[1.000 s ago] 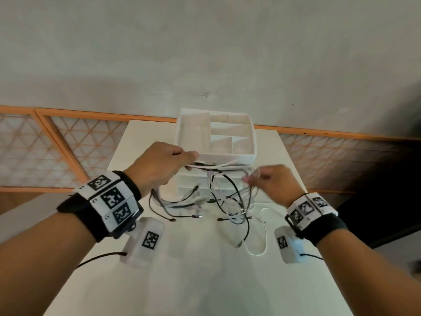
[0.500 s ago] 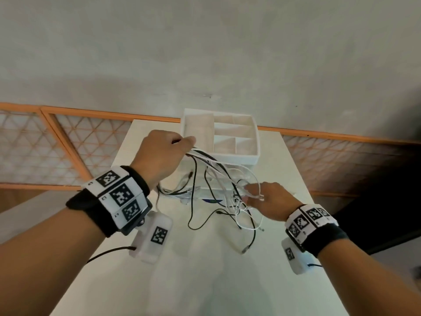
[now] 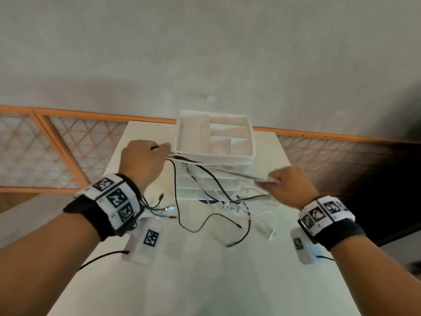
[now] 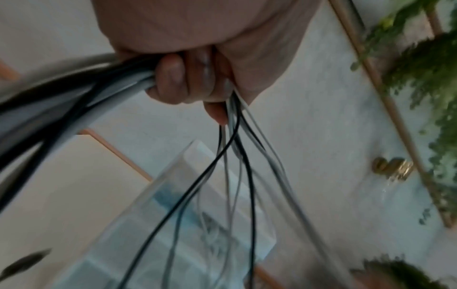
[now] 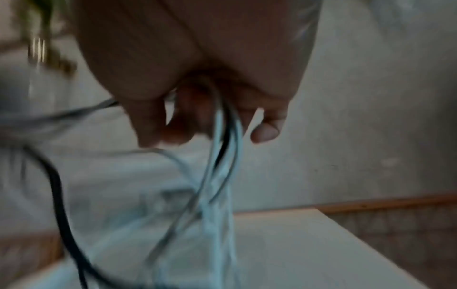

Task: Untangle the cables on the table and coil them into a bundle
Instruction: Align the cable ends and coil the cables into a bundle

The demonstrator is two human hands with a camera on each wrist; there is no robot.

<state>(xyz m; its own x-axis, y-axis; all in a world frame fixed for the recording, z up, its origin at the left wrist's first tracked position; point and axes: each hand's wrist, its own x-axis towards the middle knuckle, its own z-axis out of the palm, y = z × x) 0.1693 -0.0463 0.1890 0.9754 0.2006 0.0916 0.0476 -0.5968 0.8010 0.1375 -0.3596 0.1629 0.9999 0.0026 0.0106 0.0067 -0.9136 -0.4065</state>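
Both hands are up over the white table [image 3: 205, 270] with the cables [image 3: 211, 176] stretched between them. The left hand [image 3: 143, 160] is clenched around a bunch of black and white strands; the left wrist view shows fingers [image 4: 173, 78] wrapped tight. The right hand [image 3: 289, 185] grips the other end, with strands running through its curled fingers [image 5: 153, 125]. Loose ends and plugs hang down onto the table, crossing each other in front of the white drawer organizer [image 3: 214, 142]. Judged early stage: the tangle is lifted and pulled apart, but strands are not separated and no coil is formed yet.
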